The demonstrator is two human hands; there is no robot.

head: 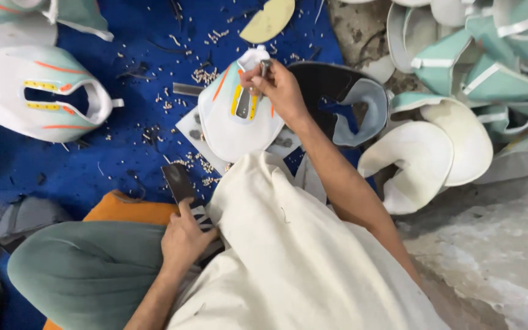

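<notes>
Two hands: right (279, 91) pinches one punch (264, 67).

A white and mint shoe upper (239, 119) lies flat on the blue mat, its tongue end pointing away, with yellow eyelet strips along the dark centre slot and thin orange stripes at the sides. A small metal punch (264, 66) stands tilted at its top edge. Nearer in, a dark flat block (178, 182) rests slanted by the knee.

Blue mat (123, 153) w/ white bits; teal/white shoe uppers pile (490, 67) at right.
</notes>
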